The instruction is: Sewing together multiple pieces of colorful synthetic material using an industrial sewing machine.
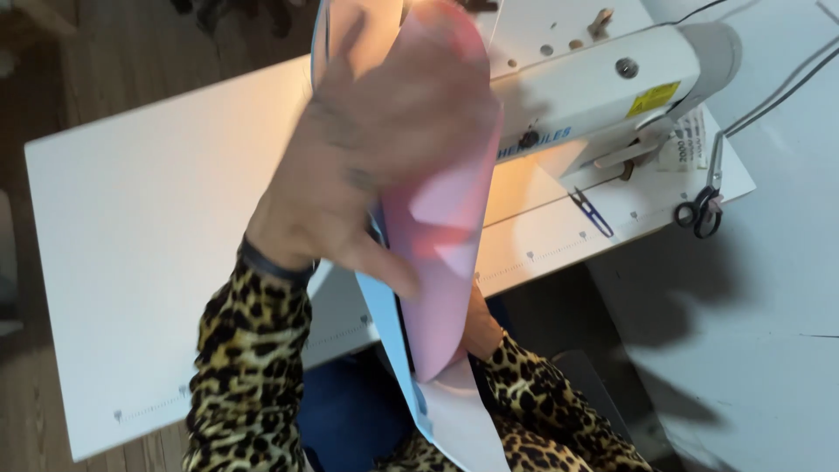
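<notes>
Raised close to the lens, her left hand (367,166) spreads flat against pink and blue sheets (441,227) above the white surface (149,201), right hand (482,325) mostly hidden beneath, grip unclear; steadier support would prevent creasing.

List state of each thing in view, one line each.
Left hand: raised, blurred, flat against the pink sheet.
Right hand: mostly hidden behind the sheets, grip unclear.
Pink sheet: held upright, curved.
Light blue sheet: behind the pink one, edge showing.
Sewing machine: on the white table, lamp lit.
Scissors: closed, at table edge.
Blue thread snips: lying on table.
</notes>
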